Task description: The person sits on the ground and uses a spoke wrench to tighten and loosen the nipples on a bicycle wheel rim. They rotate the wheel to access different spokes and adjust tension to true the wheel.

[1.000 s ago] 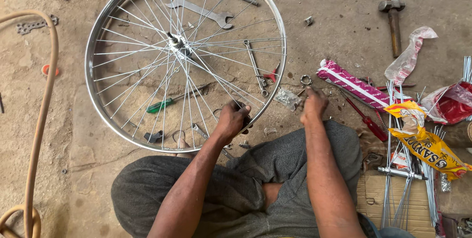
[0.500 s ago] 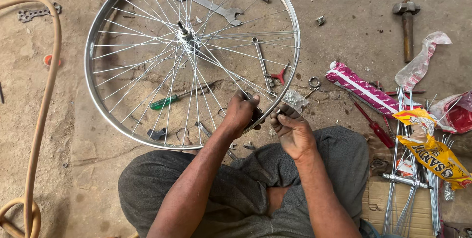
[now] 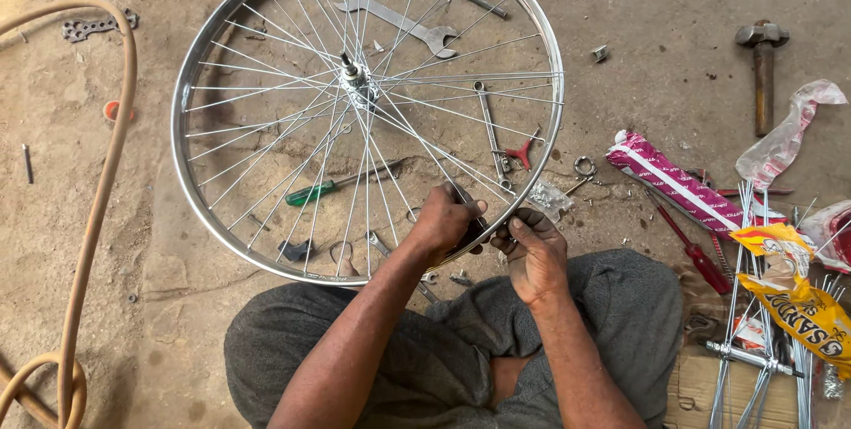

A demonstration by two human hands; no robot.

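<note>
At the near edge of the bicycle wheel [image 3: 368,114], both hands now work together on the rim. The left hand [image 3: 446,223] is closed over the rim where a spoke meets it, as it was a second ago. The right hand [image 3: 530,247] has changed most: a second ago it reached out right toward the small ring-shaped part [image 3: 584,166] on the ground; half a second ago it was drawing back; now it sits just beside the left, fingers pinched, though what they pinch is too small to tell. Judged from that, something small was fetched and brought to the rim for fitting. The wheel lies flat on the dirt, hub [image 3: 355,74] up, rim touching the person's knees. Under the spokes lie a green-handled screwdriver [image 3: 332,185] and, farther, a double-ended spanner [image 3: 397,19]. To the right, a bundle of loose spokes [image 3: 740,323] and a pink striped packet [image 3: 678,183]; farthest right, a hammer [image 3: 762,70].
</note>
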